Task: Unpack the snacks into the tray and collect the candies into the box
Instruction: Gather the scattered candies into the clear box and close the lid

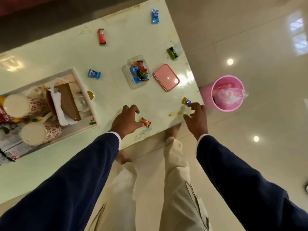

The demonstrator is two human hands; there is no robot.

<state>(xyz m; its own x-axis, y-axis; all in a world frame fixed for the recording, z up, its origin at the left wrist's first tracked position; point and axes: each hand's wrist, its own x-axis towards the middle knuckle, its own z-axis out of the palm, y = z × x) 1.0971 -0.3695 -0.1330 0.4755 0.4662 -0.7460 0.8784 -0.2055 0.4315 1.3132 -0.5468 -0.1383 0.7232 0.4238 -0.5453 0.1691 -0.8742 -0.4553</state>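
Note:
A clear plastic box (129,77) with several wrapped candies in it stands mid-table, its pink lid (166,77) beside it on the right. Loose candies lie around: a red-yellow candy (145,122), an orange-blue candy (186,101), a blue candy (94,73), a red bar (101,36), a second blue candy (155,16) and a green candy (172,53). My left hand (125,120) hovers with spread fingers, thumb tip touching the red-yellow candy. My right hand (196,116) is open at the table's corner, fingertips just below the orange-blue candy.
A white tray (86,92) on the left holds paper cups, a brown box, wrappers and snack packets. A pink bin (228,93) with plastic waste stands on the floor past the table's right corner. My legs and bare feet are below the near table edge.

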